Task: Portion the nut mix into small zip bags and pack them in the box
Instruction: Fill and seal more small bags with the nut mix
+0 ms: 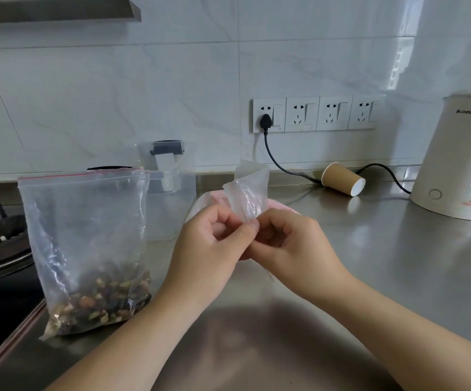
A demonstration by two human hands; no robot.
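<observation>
1. Small clear plastic zip bag (249, 193) – held up in mid-air over the steel desk (369, 263), centre of view. It stands up and slightly right from the fingers; its red-lined zip edge seems to run down its left side to the pinch, but I can't tell for sure.
2. Left hand (214, 249) & right hand (293, 244) meet at the bag's lower end – fingers of both curled, tips pinching the plastic, thumbs nearly touching. Bag looks empty.
3. Large clear zip bag w/ red seal strip (87, 244) stands on the desk just left of the left hand, nut mix pooled in its bottom. Left hand is the nearer one to it.
4. Clear lidded plastic box (172, 193) sits behind that bag, near the wall.
5. Judgement: opening the small bag is the step in hand; next reach likely goes left to the mix.
</observation>
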